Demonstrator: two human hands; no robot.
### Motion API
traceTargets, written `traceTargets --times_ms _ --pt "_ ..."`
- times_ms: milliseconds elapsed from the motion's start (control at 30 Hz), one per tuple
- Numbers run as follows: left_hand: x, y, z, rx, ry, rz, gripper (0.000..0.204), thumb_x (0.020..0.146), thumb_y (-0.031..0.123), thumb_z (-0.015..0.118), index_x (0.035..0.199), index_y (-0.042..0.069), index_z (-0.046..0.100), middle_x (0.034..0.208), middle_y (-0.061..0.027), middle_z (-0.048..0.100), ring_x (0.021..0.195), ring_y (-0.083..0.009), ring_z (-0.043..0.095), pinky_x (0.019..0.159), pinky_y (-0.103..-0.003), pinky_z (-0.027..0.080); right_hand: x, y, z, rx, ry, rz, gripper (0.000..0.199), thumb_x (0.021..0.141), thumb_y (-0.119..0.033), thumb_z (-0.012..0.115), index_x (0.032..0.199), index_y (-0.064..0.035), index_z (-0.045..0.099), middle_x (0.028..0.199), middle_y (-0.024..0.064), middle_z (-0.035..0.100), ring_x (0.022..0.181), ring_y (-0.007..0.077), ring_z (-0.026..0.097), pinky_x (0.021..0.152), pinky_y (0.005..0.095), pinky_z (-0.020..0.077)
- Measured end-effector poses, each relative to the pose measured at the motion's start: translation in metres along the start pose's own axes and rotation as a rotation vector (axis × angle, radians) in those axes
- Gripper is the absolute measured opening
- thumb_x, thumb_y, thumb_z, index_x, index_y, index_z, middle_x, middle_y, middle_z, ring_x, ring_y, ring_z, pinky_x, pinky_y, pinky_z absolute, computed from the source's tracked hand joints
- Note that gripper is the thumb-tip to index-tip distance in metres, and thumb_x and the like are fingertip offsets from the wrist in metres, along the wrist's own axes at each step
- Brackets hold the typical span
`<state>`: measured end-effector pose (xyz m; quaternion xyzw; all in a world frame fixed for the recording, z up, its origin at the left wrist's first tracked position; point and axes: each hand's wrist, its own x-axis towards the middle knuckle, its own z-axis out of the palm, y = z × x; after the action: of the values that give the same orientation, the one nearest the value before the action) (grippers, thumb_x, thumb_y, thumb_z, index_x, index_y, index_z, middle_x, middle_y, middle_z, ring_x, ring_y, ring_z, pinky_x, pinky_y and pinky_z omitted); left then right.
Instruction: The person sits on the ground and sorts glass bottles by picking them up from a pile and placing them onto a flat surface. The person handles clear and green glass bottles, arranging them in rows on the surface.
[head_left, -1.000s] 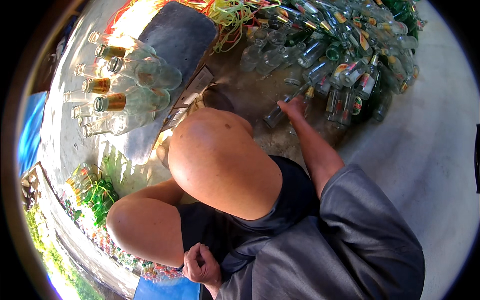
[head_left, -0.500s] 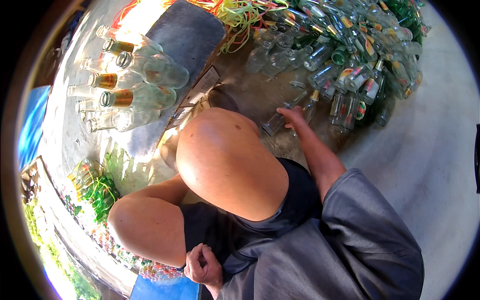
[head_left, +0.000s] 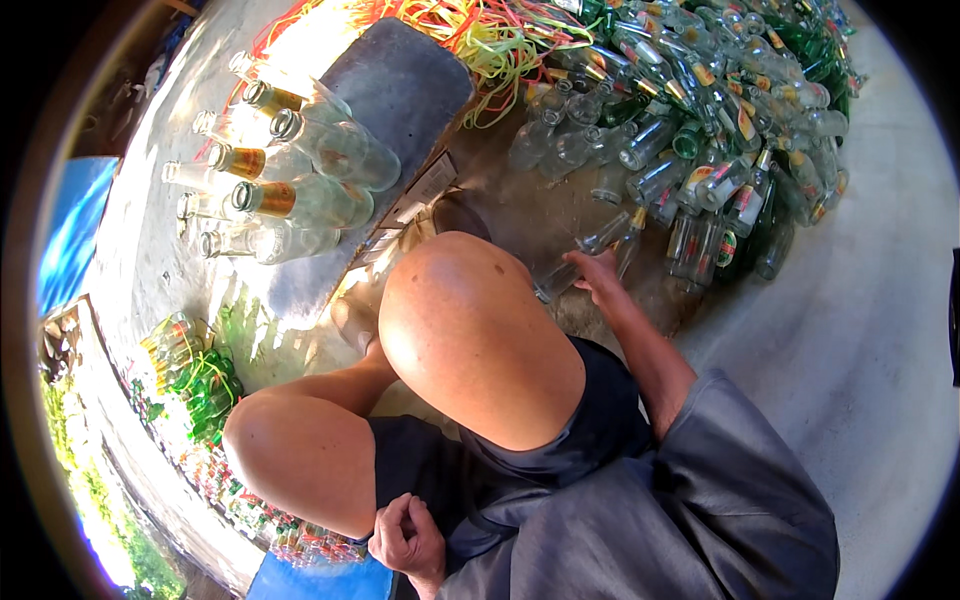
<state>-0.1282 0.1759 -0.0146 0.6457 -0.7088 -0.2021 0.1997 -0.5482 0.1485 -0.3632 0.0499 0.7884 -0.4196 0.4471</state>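
Note:
My right hand (head_left: 597,276) reaches past my knee to the floor, its fingers closed round a clear glass bottle (head_left: 558,281). A second clear bottle with a gold-coloured neck (head_left: 637,220) is right beside that hand; whether my fingers also touch it I cannot tell. My left hand (head_left: 407,537) rests on my shorts at the thigh, fingers loosely curled with nothing seen in them. To the left, several clear bottles (head_left: 300,205), some with orange neck labels, stand grouped on a dark, low board (head_left: 420,70).
A large heap of clear and green bottles (head_left: 700,130) lies at the far right. Yellow and red plastic strips (head_left: 490,50) are tangled behind the board. Green bottles bound with strips (head_left: 205,385) stand at the left. A blue sheet (head_left: 85,235) hangs beyond.
My right hand has closed round the clear bottle, which has shifted slightly along the floor. The view has shifted a little. My left hand stays on my thigh.

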Motion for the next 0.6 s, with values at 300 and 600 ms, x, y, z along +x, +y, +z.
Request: traceTargets --times_ms 300,600 --pt "0.001 0.002 0.003 -0.012 0.049 0.019 0.011 0.081 -0.006 0.075 0.088 0.002 0.073 0.07 -0.0076 0.068 0.048 -0.0145 0.058 0.049 -0.027 0.044 0.014 -0.047 -0.018 -0.308 0.271 -0.631 0.07 0.061 -0.026 0.094 0.112 -0.0031 0.051 0.101 0.0095 0.062 0.093 0.0267 0.064 0.083 0.0413 0.0534" --pt "0.0 0.0 0.004 -0.041 0.046 -0.01 0.01 0.082 -0.005 0.075 0.088 0.002 0.073 0.069 -0.0074 0.068 0.049 -0.0143 0.059 0.05 -0.026 0.046 0.026 -0.096 -0.012 -0.401 0.392 -0.857 0.07 0.065 -0.024 0.093 0.117 -0.0011 0.051 0.111 0.018 0.065 0.104 0.0379 0.065 0.092 0.0476 0.0533"
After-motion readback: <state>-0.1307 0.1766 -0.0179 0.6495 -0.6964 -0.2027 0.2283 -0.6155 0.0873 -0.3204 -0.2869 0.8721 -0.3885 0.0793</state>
